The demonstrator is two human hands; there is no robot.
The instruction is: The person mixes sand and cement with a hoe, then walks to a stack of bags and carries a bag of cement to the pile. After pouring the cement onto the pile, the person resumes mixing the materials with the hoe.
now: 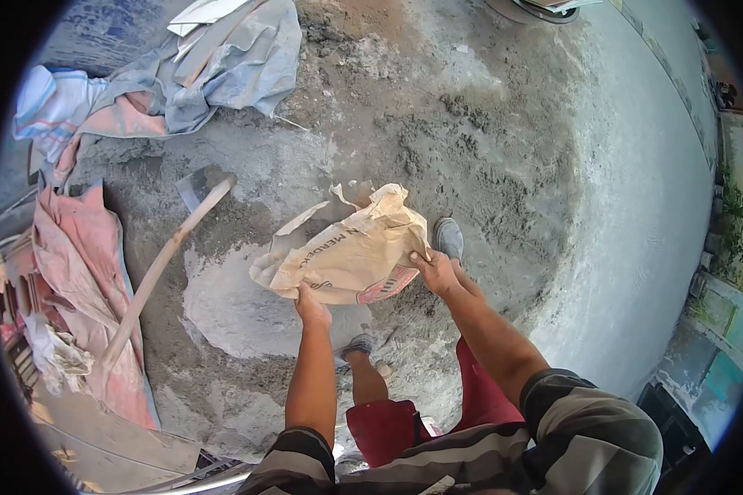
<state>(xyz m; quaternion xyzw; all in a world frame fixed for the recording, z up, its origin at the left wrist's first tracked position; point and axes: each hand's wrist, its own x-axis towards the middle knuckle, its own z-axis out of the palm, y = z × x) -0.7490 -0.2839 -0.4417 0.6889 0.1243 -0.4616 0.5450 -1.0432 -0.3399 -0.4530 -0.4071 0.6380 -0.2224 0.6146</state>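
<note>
A crumpled brown paper sack [347,252] with printed lettering and a red mark is held up between my hands, its torn open edge facing away from me. My left hand [312,307] is closed on its lower left edge. At the sack's right side, my right hand [437,272] grips the paper near the red print. Pale grey powder [231,309] lies on the ground below and left of the sack. Left of that, a hoe [169,247] with a wooden handle rests with its blade in the grey material.
Grey, lumpy wet mix [479,165] covers the ground ahead. A grey-blue tarp [248,66] lies at upper left, a pink sheet [82,280] at left. Round container [537,10] at the top edge. My shoes [448,238] stand near the sack.
</note>
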